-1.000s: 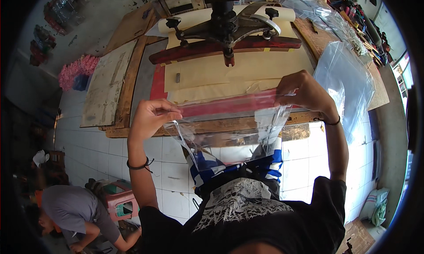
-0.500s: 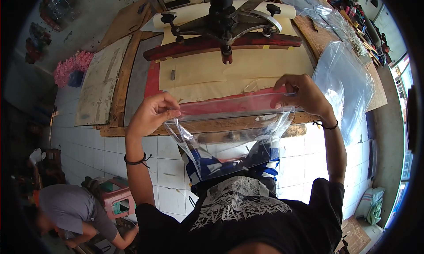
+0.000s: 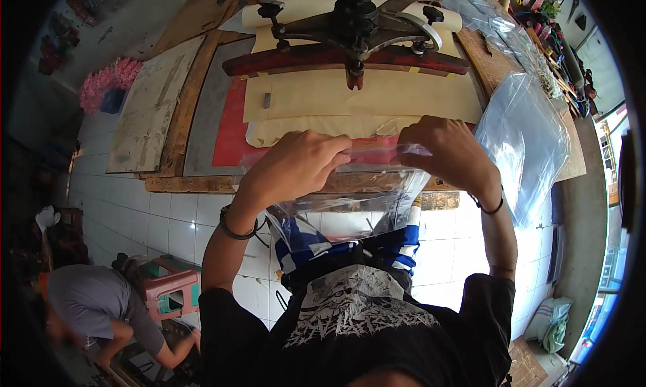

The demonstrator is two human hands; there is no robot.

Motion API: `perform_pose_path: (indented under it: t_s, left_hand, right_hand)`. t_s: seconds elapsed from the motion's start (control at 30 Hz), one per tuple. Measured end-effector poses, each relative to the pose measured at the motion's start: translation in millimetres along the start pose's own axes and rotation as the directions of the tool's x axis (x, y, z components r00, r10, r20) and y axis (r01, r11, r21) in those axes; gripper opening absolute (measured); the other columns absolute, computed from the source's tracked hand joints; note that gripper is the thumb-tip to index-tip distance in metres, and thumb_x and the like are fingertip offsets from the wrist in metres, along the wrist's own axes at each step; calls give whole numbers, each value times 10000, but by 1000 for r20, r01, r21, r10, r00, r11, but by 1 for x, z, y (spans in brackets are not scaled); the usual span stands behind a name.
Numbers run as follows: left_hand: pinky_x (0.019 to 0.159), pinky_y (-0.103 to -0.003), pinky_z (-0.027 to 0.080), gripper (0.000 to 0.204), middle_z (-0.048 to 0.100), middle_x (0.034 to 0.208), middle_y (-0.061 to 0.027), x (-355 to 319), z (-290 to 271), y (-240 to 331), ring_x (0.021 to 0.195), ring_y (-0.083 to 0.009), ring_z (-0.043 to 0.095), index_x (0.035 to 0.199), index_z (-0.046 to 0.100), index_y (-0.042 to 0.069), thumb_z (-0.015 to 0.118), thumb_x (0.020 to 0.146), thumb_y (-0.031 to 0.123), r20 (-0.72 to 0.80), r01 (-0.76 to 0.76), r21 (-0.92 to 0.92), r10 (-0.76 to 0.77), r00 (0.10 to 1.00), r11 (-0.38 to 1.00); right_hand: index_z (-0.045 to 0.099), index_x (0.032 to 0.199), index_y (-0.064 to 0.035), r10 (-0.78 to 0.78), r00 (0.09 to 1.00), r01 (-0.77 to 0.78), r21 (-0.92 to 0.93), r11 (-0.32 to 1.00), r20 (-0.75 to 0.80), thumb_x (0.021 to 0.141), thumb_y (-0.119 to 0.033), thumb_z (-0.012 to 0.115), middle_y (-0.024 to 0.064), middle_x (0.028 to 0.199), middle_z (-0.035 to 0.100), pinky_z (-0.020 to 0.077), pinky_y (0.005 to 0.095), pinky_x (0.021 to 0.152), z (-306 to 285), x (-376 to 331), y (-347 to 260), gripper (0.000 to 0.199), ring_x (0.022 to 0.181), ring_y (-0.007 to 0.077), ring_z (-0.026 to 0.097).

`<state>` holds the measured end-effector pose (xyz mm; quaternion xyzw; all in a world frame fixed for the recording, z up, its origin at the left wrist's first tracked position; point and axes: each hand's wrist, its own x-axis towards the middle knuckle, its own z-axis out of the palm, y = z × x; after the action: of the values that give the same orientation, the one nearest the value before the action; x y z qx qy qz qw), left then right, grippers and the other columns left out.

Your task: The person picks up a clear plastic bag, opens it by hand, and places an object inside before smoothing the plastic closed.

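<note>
A clear plastic sheet hangs over the front edge of the work table, with its lower part in front of my body. My left hand is closed on the sheet's upper edge near the middle, and some plastic sticks out past my left wrist. Pinched between the fingers of my right hand is the same edge farther right. Beyond the hands lies a tan sheet over a red one. A press with a long red bar stands above the tan sheet.
A pile of clear plastic sheets hangs off the table's right side. A worn board lies at left, and a small metal piece rests on the tan sheet. At lower left, a person bends beside a pink stool.
My left hand has moved right along the sheet's upper edge, closer to my right hand. The plastic between them is shorter and more bunched. My right hand has turned more knuckles-up.
</note>
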<state>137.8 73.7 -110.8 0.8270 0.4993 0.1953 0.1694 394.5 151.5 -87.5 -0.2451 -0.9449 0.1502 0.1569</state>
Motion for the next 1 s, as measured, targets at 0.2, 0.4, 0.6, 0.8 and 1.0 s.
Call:
perform_pose_path:
  t_s: [0.2, 0.4, 0.6, 0.8, 1.0]
  left_hand:
    - [635, -415, 504, 159, 676, 736, -147, 7, 2, 14, 699, -330, 669, 897, 658, 36, 691, 852, 185, -54, -108, 99, 114, 992, 989]
    - [668, -382, 511, 258, 687, 707, -130, 9, -12, 7, 684, -312, 678, 843, 708, 49, 789, 748, 274, 127, -36, -13, 38, 991, 999]
    - [682, -353, 509, 253, 694, 719, -134, 7, -24, 13, 681, -293, 678, 853, 733, 48, 787, 737, 266, 80, -45, 92, 38, 996, 995]
    - [672, -338, 498, 258, 705, 761, -114, -34, -75, -19, 711, -269, 678, 830, 721, 33, 772, 768, 278, 172, 178, 60, -186, 967, 982]
    - [755, -301, 526, 292, 684, 893, -84, -52, -56, -53, 844, -158, 666, 1052, 640, 9, 730, 858, 209, 146, 380, -383, -351, 925, 842]
  right_hand:
    - [700, 902, -78, 104, 948, -45, -197, 979, 300, 831, -296, 729, 86, 787, 712, 501, 403, 739, 3, 22, -30, 231, 776, 283, 683]
    - [711, 947, -61, -78, 959, 24, 197, 980, 274, 838, -268, 732, 113, 804, 721, 526, 368, 692, 18, 34, -14, 235, 731, 285, 687]
    - [744, 927, -77, -40, 917, -11, 127, 992, 397, 833, -338, 730, 108, 779, 721, 524, 368, 684, 6, 43, -21, 278, 706, 283, 684]
    - [763, 867, -111, 142, 918, -160, 18, 987, 371, 800, -382, 739, 79, 767, 723, 517, 351, 678, -25, 22, 12, 280, 706, 256, 683]
    - [748, 898, -51, 102, 959, -141, 134, 981, 263, 792, -263, 752, 98, 819, 728, 521, 351, 730, -26, 2, 43, 237, 754, 246, 691]
